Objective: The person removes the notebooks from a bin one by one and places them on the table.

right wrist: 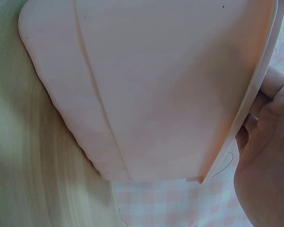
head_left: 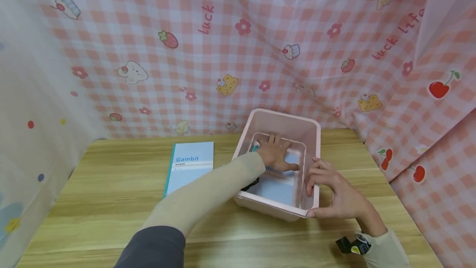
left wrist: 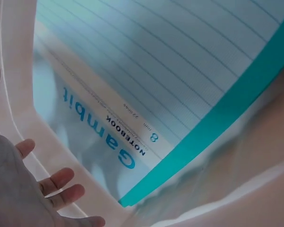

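Observation:
A pink plastic bin (head_left: pixel 286 210) stands on the table, and a blue "Gambit" notebook (head_left: pixel 277 191) with a teal spine lies inside it. My left hand (head_left: pixel 274 155) reaches into the bin with its fingers spread, above the notebook's far part. In the left wrist view the fingertips (left wrist: pixel 61 182) are beside the bin wall, and the notebook (left wrist: pixel 146 85) is apart from them. At the bin's right side, my right hand (head_left: pixel 336 193) grips the rim, fingers over the inside and thumb at the near corner. The right wrist view shows the bin's outer wall (right wrist: pixel 156 94).
A second "Gambit" notebook (head_left: pixel 193 156) lies on the wooden table (head_left: pixel 111 189), left of the bin and partly hidden by my left arm. Behind the table hangs a pink checked cloth (head_left: pixel 208 61), with more cloth at both sides.

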Motion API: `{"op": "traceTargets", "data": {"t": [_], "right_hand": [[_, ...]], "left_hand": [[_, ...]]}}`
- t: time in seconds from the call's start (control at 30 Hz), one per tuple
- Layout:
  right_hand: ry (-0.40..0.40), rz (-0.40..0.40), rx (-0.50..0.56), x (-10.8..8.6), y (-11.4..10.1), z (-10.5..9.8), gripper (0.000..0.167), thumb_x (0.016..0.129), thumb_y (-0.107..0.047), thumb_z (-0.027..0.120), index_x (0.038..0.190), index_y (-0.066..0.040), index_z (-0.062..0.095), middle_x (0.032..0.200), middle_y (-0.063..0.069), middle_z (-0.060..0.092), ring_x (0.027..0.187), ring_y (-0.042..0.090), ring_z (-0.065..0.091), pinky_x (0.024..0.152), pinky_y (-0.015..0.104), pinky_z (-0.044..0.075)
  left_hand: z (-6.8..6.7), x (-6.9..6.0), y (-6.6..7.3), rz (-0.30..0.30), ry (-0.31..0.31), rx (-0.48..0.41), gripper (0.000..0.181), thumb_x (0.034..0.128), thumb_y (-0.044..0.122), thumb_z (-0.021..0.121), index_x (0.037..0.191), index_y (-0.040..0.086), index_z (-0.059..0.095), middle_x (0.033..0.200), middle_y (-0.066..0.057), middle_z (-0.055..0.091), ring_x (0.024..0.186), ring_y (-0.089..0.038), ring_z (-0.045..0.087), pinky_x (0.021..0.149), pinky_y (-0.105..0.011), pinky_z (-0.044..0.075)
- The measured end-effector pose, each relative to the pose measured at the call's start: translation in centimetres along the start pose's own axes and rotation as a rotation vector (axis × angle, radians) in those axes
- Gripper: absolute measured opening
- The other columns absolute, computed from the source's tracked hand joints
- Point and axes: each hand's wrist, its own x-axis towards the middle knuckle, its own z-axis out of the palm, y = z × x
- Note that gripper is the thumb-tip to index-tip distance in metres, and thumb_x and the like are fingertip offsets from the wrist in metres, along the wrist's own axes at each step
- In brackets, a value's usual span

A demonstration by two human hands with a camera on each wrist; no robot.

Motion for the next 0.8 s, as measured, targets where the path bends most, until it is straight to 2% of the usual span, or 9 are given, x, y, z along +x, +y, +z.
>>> {"op": "traceTargets", "data": {"t": [0.1, 0.33, 0.57, 0.8], "right_hand": [[0.002, 0.003, -0.005, -0.02, 0.05, 0.0, 0.041, 0.068, -0.041, 0.095, 0.089, -0.026, 0.064, 0.092, -0.011, 0.061, 0.102, 0.011, 0.049, 0.125, 0.037, 0.017], [0.002, 0.002, -0.013, 0.0, 0.1, -0.04, 0.041, 0.067, -0.041, 0.095, 0.088, -0.026, 0.063, 0.091, -0.012, 0.06, 0.102, 0.011, 0.049, 0.125, 0.037, 0.017], [0.002, -0.001, 0.0, -0.06, 0.13, 0.0, 0.041, 0.067, -0.04, 0.095, 0.088, -0.025, 0.063, 0.09, -0.011, 0.059, 0.101, 0.012, 0.048, 0.126, 0.036, 0.016], [0.002, -0.006, 0.0, -0.04, 0.13, 0.02, 0.04, 0.068, -0.041, 0.094, 0.089, -0.026, 0.064, 0.09, -0.012, 0.06, 0.1, 0.011, 0.049, 0.126, 0.035, 0.015]], "left_hand": [[0.03, -0.22, 0.07, -0.008, -0.039, -0.002, 0.091, 0.0903, 0.085, 0.037, 0.164, 0.036, 0.016, 0.171, -0.013, 0.015, 0.159, -0.031, 0.016, 0.119, -0.068, 0.024], [0.32, -0.32, 0.25, -0.039, -0.059, -0.008, 0.09, 0.0892, 0.085, 0.039, 0.163, 0.037, 0.021, 0.17, -0.012, 0.02, 0.158, -0.028, 0.021, 0.117, -0.063, 0.032], [0.39, -0.32, 0.28, -0.033, -0.043, 0.011, 0.091, 0.088, 0.087, 0.039, 0.162, 0.037, 0.025, 0.169, -0.012, 0.024, 0.155, -0.028, 0.026, 0.115, -0.061, 0.036], [0.44, 0.24, 0.2, -0.032, -0.012, 0.037, 0.094, 0.0871, 0.088, 0.04, 0.163, 0.036, 0.02, 0.168, -0.01, 0.025, 0.154, -0.026, 0.028, 0.114, -0.063, 0.036]]}}
